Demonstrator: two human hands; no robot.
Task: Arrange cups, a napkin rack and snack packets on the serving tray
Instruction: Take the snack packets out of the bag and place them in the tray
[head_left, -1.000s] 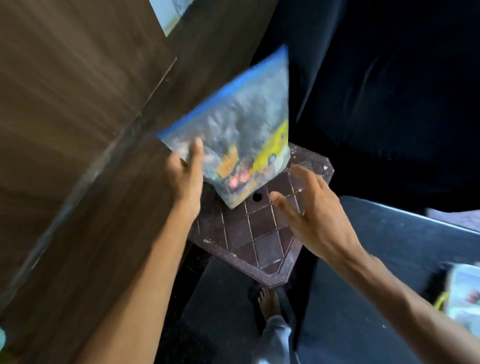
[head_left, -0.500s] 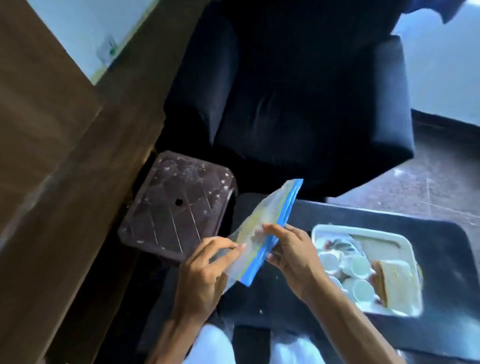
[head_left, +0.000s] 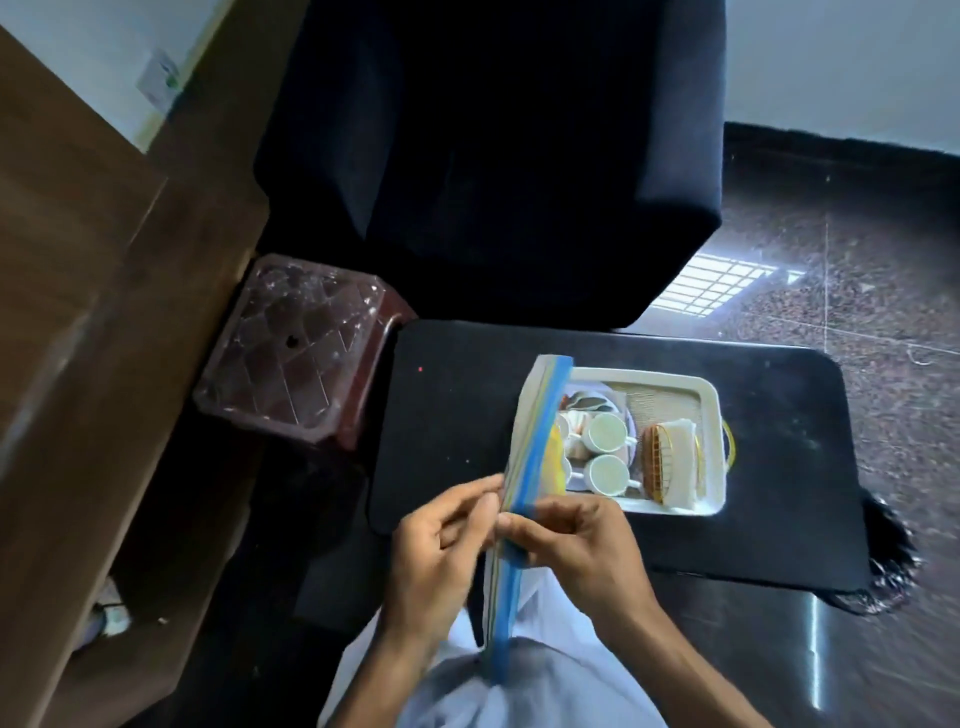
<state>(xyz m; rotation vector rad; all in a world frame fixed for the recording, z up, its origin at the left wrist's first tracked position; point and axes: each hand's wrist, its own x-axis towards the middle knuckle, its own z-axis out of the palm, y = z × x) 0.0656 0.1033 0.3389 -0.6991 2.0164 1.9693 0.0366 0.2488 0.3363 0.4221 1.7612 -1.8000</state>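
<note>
Clear plastic zip bag (head_left: 535, 431) with a blue seal strip is held edge-on over the matte black table (head_left: 457, 415), overlapping the left end of the cream rectangular tray (head_left: 649, 375). The strip is pinched by the fingers of the left hand (head_left: 441, 551) and the right hand (head_left: 576, 545). Round white cups (head_left: 605, 434) and a wire napkin rack (head_left: 657, 457) are seated in the tray.

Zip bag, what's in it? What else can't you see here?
- Head view, zip bag: seen edge-on and blurred; contents unreadable, just a yellow patch.
- Head view, serving tray: its left end and whatever sits there hide behind the bag.
- Head view, wall label: too small to read.
</note>
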